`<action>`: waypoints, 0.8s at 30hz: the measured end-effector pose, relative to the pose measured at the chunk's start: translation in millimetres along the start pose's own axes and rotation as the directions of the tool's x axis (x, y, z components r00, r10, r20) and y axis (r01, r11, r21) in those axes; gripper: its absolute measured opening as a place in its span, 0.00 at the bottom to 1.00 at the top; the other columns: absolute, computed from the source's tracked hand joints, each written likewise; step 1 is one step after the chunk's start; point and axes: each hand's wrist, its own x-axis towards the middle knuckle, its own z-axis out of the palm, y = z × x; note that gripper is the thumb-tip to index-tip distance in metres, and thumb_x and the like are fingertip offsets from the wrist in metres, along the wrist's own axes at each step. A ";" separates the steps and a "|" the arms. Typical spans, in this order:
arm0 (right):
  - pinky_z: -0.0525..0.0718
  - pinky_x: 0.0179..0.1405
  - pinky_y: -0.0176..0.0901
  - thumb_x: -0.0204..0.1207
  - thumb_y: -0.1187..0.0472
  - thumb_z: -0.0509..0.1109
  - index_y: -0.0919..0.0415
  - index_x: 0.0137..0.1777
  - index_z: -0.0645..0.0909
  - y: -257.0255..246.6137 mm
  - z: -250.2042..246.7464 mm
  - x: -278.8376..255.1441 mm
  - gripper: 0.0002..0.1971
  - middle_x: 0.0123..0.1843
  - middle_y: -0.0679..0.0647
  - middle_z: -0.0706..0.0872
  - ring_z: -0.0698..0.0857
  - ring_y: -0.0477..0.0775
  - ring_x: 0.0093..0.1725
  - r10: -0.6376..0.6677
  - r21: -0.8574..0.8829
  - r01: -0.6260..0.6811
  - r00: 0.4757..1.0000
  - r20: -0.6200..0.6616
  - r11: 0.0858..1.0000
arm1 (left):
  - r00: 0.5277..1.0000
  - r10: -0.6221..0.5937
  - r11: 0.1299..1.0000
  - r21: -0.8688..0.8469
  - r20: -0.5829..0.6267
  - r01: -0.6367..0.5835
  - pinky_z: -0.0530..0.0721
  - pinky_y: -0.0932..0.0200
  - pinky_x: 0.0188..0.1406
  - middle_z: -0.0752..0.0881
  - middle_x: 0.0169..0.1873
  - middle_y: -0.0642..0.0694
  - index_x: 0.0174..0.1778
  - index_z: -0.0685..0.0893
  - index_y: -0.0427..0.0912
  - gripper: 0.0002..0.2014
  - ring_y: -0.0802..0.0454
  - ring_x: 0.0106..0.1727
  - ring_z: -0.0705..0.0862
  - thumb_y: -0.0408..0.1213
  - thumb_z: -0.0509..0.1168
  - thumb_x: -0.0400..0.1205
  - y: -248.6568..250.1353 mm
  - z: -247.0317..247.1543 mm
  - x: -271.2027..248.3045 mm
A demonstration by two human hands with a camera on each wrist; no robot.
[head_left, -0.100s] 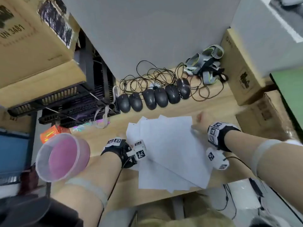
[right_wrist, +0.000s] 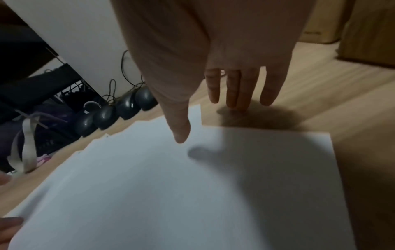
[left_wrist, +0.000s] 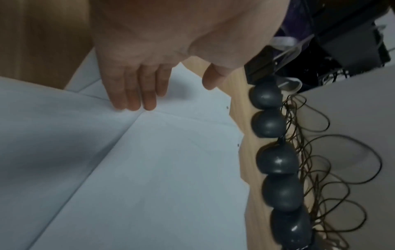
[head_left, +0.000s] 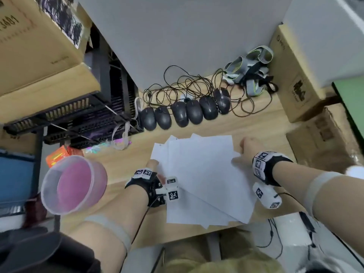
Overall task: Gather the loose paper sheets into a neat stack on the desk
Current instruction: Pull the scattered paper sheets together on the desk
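Several white paper sheets (head_left: 202,174) lie fanned and overlapping on the wooden desk (head_left: 256,125), their near corners close to its front edge. My left hand (head_left: 155,169) is at the sheets' left edge. In the left wrist view this hand (left_wrist: 171,96) has straight fingers (left_wrist: 132,101) with the tips touching the top of the paper and the thumb lifted apart. My right hand (head_left: 243,150) is at the sheets' far right corner. In the right wrist view its straight fingers (right_wrist: 235,96) reach the bare desk just past the corner, and the thumb hangs over the paper (right_wrist: 192,186).
A row of black computer mice (head_left: 185,113) with tangled cables lies just behind the sheets. Grey straps (head_left: 250,69) sit at the back right beside cardboard boxes (head_left: 295,79). A black crate (head_left: 82,123) and a pink translucent tub (head_left: 74,184) stand at the left.
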 end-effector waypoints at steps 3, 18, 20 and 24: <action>0.82 0.60 0.58 0.51 0.44 0.82 0.58 0.63 0.68 2.8 14.5 -14.3 0.42 0.61 0.57 0.71 0.75 0.61 0.62 0.024 -0.102 -0.026 1.000 -0.013 0.994 | 0.997 -0.054 0.993 0.109 0.048 0.049 0.76 0.46 0.51 0.79 0.31 0.37 0.39 0.71 0.39 0.10 0.38 0.41 0.79 0.41 0.58 0.82 -2.8 7.0 -2.1; 0.84 0.47 0.47 0.74 0.57 0.68 0.61 0.56 0.83 1.8 5.8 0.6 0.13 0.48 0.56 0.87 0.86 0.62 0.47 -0.004 -0.103 0.031 0.969 0.249 0.994 | 0.975 -0.130 0.822 0.570 0.179 0.005 0.72 0.60 0.27 0.75 0.18 0.42 0.37 0.76 0.37 0.15 0.45 0.19 0.74 0.44 0.72 0.70 1.6 26.5 -8.7; 0.81 0.45 0.47 0.73 0.58 0.69 0.62 0.55 0.83 6.6 -9.4 2.4 0.13 0.47 0.57 0.87 0.85 0.62 0.46 0.015 0.006 -0.017 0.969 0.246 1.000 | 0.967 -0.160 0.717 0.697 0.196 -0.023 0.73 0.63 0.24 0.76 0.18 0.41 0.27 0.78 0.37 0.20 0.46 0.15 0.74 0.49 0.69 0.76 2.7 27.2 -12.7; 0.76 0.29 0.42 0.72 0.60 0.71 0.61 0.52 0.84 16.6 -25.1 -0.9 0.10 0.39 0.52 0.85 0.83 0.53 0.36 0.132 0.183 -0.169 0.971 0.197 0.969 | 0.973 -0.101 0.682 0.726 0.209 -0.086 0.90 0.50 0.40 0.83 0.20 0.37 0.28 0.84 0.32 0.22 0.42 0.22 0.81 0.47 0.71 0.80 -0.2 28.8 -7.7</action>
